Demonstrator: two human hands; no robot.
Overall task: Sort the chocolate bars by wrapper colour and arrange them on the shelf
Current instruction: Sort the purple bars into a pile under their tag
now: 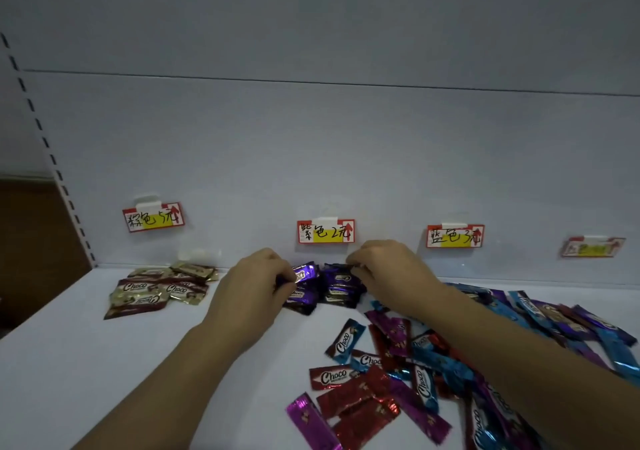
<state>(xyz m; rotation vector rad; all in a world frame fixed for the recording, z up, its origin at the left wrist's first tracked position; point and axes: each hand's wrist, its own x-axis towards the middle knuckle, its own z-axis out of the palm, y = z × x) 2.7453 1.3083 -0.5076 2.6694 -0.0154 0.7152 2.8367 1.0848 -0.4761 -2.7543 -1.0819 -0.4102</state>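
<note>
Fingers of the left hand (254, 288) pinch a purple chocolate bar (306, 272) above the purple pile (337, 290) at the far middle of the shelf (86, 363). The right hand (391, 269) pinches that pile's right edge. Brown bars (156, 290) lie far left, mixed bars (381, 380) near right.

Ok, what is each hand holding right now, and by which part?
The left hand pinches a shiny purple foil-wrapped chocolate bar by its left end. The right hand touches the far edge of the stacked purple bars; grip cannot be told.
</note>
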